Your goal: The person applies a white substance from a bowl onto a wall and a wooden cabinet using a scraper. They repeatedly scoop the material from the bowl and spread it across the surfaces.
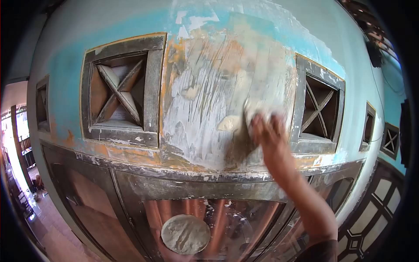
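Observation:
My right hand (269,136) is raised against the wall and blurred by motion. It grips a wide putty knife (241,144) whose blade lies flat on the patch of white putty (209,96) spread between two vent openings. Low in the view, a round plate (185,234) loaded with grey-white putty is held up in front of the glass. Only a sliver of my left hand (171,256) shows under the plate's lower edge.
Square wooden vents with crossed slats sit left (120,89) and right (321,109) of the patch. The blue wall paint is peeling to orange. Below runs a grey frame with glass panes (227,227). A tiled floor lies far down at the left.

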